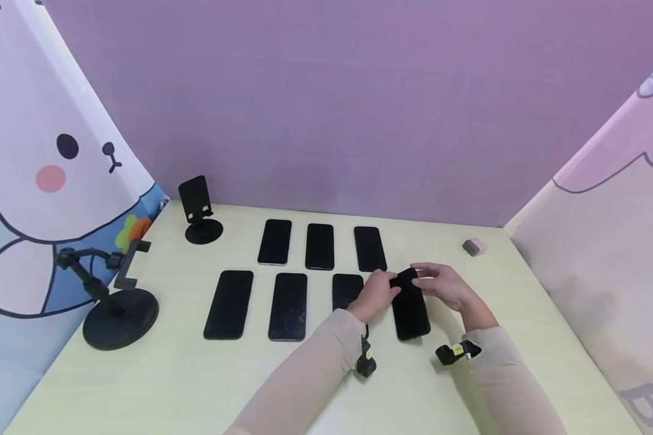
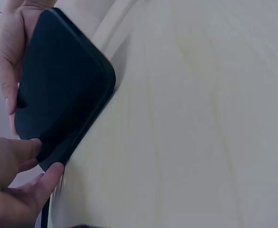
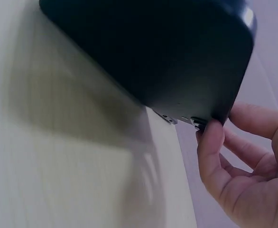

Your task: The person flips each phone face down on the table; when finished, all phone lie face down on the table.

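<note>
A black smartphone [image 1: 410,311] is held at its far end by both hands, tilted up off the table in the right wrist view. My left hand [image 1: 376,295] pinches its far left corner between thumb and fingers; in the left wrist view the left fingers [image 2: 48,183] are at the phone's edge. On the opposite corner, my right hand [image 1: 447,286] grips with thumb and fingertips. The right wrist view shows the phone's dark underside [image 3: 167,61], with the right hand [image 3: 253,175] at the corner beside a small camera bump. Another phone [image 1: 347,289] lies partly hidden behind my left hand.
Several more black phones lie in two rows, including a back one [image 1: 370,249] and a front one [image 1: 288,307]. A phone stand [image 1: 204,231] is at the back left, a jointed stand [image 1: 121,320] nearer. A small block [image 1: 474,246] sits at the right.
</note>
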### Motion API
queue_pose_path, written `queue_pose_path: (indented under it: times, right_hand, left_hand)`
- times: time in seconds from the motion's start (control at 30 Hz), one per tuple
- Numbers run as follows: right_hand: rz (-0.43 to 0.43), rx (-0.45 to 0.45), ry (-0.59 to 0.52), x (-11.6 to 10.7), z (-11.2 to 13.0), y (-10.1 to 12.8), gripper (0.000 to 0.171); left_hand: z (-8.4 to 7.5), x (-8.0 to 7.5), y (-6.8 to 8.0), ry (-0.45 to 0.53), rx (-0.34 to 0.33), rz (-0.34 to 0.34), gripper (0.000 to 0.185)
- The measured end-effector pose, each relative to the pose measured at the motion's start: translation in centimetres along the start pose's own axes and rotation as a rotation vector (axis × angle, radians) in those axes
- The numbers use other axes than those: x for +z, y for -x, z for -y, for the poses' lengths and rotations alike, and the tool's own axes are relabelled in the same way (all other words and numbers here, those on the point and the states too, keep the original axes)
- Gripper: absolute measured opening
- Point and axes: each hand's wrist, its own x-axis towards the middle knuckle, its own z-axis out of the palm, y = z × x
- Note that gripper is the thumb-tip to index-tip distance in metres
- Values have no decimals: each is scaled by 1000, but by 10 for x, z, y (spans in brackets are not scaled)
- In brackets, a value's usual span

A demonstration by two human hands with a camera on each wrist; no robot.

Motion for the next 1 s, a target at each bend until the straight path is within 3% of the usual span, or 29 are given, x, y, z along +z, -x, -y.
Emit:
queue_pose_path:
  times: [0.37, 0.7, 0.8, 1.0]
  right_hand:
    - [52, -62, -115, 0, 0, 2, 53]
    - [85, -80, -150, 4, 1, 0, 51]
    - [96, -87, -151, 5, 0, -1, 49]
    - [126, -76, -130, 9, -9, -6, 47]
  left_hand:
    - [-3, 10, 3, 314, 23, -129, 35]
    - [-6, 10, 4, 703, -113, -133, 34]
    - [-6, 9, 3, 774, -151, -136, 34]
    - [-8, 4, 3, 809, -171, -126, 40]
